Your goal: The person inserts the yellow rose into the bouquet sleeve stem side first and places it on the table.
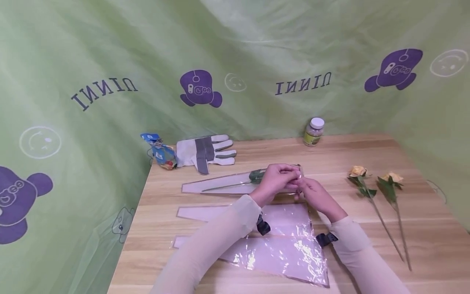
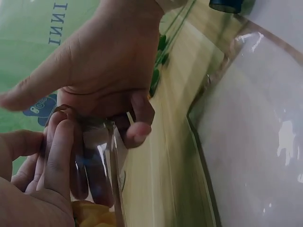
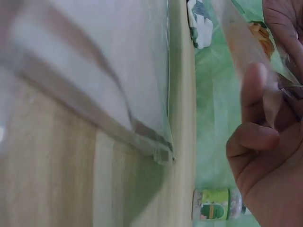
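The sleeve (image 1: 229, 179) runs left to right on the table (image 1: 139, 241), narrow end left, mouth right. Inside it the rose (image 1: 256, 176) lies lengthwise, stem tip left, bloom toward the mouth. There the left hand (image 1: 274, 181) pinches the sleeve's rim; the right hand (image 1: 318, 197), thumb spread, two fingers curled, touches it, grip impossible to tell.

Wood-grain table (image 1: 264, 154): clear sleeves (image 1: 288, 216), glove (image 1: 205, 151), jar (image 1: 313, 134), packet (image 1: 163, 155), roses (image 1: 357, 171).
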Available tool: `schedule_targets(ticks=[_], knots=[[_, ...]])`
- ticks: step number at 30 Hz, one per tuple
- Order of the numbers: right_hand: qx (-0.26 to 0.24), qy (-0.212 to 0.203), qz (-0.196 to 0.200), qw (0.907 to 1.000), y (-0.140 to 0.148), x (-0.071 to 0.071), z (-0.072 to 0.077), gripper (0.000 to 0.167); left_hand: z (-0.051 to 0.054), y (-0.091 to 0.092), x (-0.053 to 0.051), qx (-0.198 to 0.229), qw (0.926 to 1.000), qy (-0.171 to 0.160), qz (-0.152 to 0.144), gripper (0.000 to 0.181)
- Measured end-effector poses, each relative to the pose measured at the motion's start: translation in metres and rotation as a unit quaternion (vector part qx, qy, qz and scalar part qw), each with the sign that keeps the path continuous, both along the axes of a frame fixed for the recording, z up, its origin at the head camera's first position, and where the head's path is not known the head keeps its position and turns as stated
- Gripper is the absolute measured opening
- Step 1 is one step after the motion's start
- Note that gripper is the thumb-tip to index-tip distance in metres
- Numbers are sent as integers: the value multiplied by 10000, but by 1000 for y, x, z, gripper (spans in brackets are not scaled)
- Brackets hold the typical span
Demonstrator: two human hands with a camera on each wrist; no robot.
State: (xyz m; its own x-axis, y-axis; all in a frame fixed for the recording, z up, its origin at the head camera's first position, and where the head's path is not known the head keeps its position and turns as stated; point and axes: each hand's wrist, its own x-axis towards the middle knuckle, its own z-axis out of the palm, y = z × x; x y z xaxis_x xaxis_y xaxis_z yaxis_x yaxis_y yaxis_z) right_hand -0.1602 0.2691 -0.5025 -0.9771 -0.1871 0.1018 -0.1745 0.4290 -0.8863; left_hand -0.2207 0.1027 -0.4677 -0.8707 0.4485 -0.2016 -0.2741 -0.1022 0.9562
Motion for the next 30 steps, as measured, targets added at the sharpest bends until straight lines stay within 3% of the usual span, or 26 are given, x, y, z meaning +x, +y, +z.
schedule_targets(ticks=[3, 8, 10, 11, 12, 13, 16, 17, 18, 21, 23, 25, 28, 30], knots=[[168, -151, -161, 9996, 1, -2, -2, 42, -6, 0, -4, -75, 9999, 70, 23, 8], [698, 136, -1008, 9924, 8, -3, -7, 38, -16, -5, -17, -128, 9998, -113, -66, 10], [1022, 362, -1288, 9857, 10, -7, -9, 34, -16, -11, -22, -505, 9982, 260, -199, 12], [1147, 425, -1388, 9827, 11, -9, -9, 32, -15, -15, -25, -824, 9941, 641, -309, 14], [1290, 464, -1454, 9798, 12, -10, -9, 32, -15, -20, -27, -1202, 9857, 1099, -441, 17], [1420, 461, -1496, 9774, 13, -12, -9, 32, -14, -24, -28, -1623, 9727, 1561, -559, 19], [1716, 335, -1537, 9725, 14, -15, -6, 36, -12, -39, -31, -2843, 9127, 2777, -952, 23], [1759, 286, -1521, 9722, 14, -16, -5, 36, -12, -43, -31, -3098, 8945, 3008, -1157, 24], [1786, 259, -1487, 9723, 13, -17, -4, 35, -12, -47, -31, -3227, 8828, 3113, -1398, 26], [1782, 201, -1479, 9726, 11, -20, -3, 28, -15, -57, -30, -3404, 8599, 3212, -2037, 30], [1569, 77, -1573, 9750, 10, -22, -4, 23, -17, -60, -30, -3473, 8462, 3332, -2287, 31], [1066, -268, -1782, 9778, 9, -23, -7, 22, -20, -63, -30, -3557, 8337, 3500, -2362, 30], [303, -800, -2054, 9749, 8, -22, -10, 30, -24, -67, -31, -3697, 8134, 3850, -2314, 28], [192, -864, -2108, 9735, 9, -18, -11, 37, -27, -70, -33, -3705, 8074, 4005, -2245, 27]])
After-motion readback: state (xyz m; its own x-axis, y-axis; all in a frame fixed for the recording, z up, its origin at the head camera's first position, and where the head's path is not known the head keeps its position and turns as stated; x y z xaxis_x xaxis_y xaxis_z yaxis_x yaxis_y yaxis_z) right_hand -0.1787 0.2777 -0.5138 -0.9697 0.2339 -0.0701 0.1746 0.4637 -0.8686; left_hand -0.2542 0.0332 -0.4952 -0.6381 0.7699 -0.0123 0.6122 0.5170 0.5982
